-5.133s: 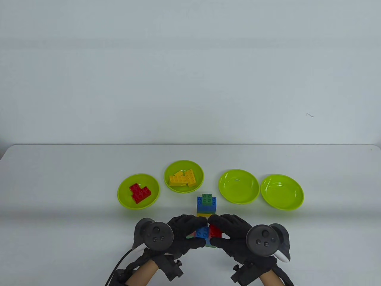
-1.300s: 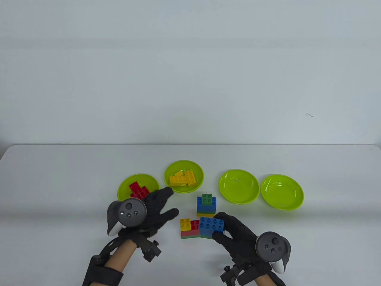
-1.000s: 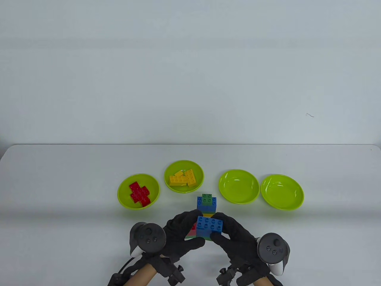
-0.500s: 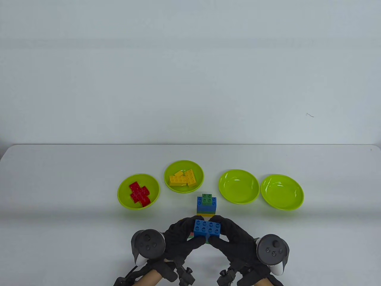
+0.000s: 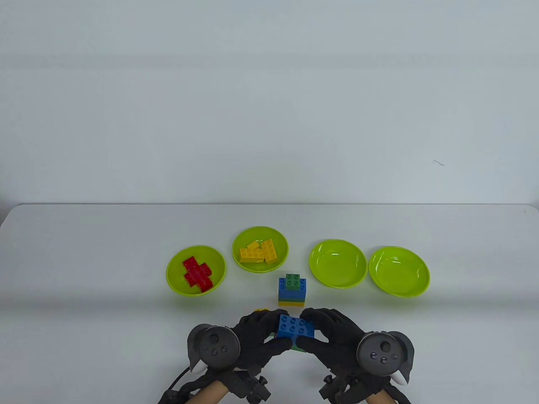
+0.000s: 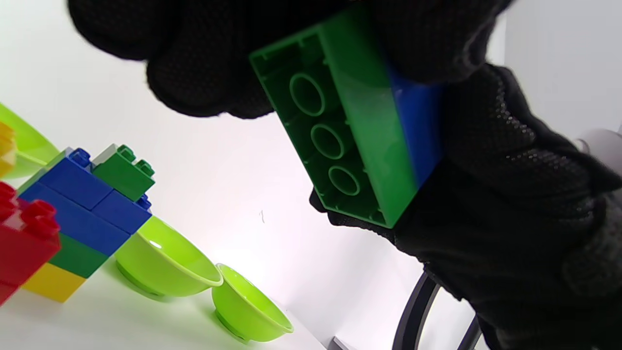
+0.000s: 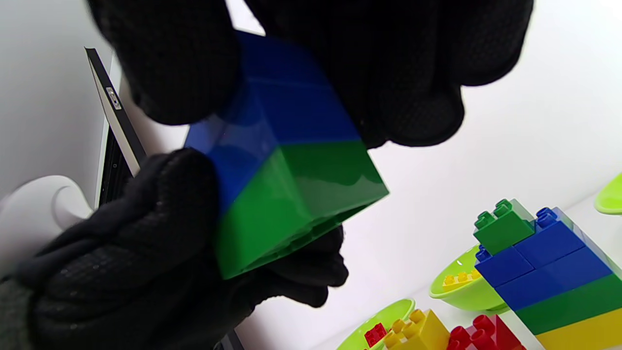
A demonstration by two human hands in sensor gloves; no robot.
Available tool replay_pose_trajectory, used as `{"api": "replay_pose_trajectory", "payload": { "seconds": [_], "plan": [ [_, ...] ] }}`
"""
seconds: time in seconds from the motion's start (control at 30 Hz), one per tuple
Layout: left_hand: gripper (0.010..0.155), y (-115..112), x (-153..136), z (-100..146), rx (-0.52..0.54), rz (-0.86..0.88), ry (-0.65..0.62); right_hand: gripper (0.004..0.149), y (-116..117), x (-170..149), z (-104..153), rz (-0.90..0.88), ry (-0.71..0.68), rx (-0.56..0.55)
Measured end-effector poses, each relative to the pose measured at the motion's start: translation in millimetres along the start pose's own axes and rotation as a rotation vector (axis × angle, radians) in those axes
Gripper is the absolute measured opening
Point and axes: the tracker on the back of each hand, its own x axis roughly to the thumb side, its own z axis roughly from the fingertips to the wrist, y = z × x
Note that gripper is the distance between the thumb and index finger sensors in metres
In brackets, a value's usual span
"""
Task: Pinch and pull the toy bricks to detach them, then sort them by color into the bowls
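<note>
I hold a blue brick [image 5: 296,327] stacked on a green brick [image 6: 340,136] just above the table's front edge. My left hand [image 5: 263,332] grips the pair from the left and my right hand [image 5: 326,332] from the right. In the right wrist view my right fingers [image 7: 408,73] curl over the blue brick [image 7: 282,97]. Behind my hands stands a brick stack [image 5: 292,290] of green, blue and yellow layers. A yellow and red brick cluster [image 7: 437,333] lies on the table, mostly hidden under my left hand in the table view.
Four lime bowls stand in a row. The leftmost bowl [image 5: 174,273] holds red bricks and its neighbour [image 5: 280,240] holds yellow bricks. The third bowl [image 5: 337,264] and the rightmost bowl [image 5: 399,271] hold nothing.
My left hand left a red brick in the red bowl and came back to the blue-and-green pair. Both hands now hold it, lifted off the yellow and red cluster and slightly turned.
</note>
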Motion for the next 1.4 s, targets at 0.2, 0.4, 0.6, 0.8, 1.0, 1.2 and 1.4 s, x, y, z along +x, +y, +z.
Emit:
{"api": "replay_pose_trajectory", "payload": {
  "seconds": [0.2,0.4,0.6,0.8,1.0,1.2,1.4],
  "plan": [
    [0.067,1,4,0,-0.002,-0.077,-0.021,0.060,2,2,1,-0.012,0.020,-0.018],
    [0.067,1,1,-1,-0.008,0.029,0.058,0.061,2,9,3,0.097,-0.011,-0.064],
    [0.067,1,5,1,-0.004,-0.061,-0.017,0.059,-2,8,0,0.015,0.016,-0.022],
    [0.067,-2,4,3,-0.006,-0.069,-0.075,0.059,-7,3,-2,-0.039,0.063,0.007],
    [0.067,1,0,3,0.020,-0.007,-0.006,0.059,-7,-6,-5,-0.166,0.124,0.022],
    [0.067,3,-11,7,0.070,0.086,0.074,0.060,-21,-16,-25,-0.102,0.203,-0.044],
    [0.067,11,-17,11,0.104,0.098,0.111,0.060,-29,-60,-59,0.145,0.391,-0.084]
  ]
}}
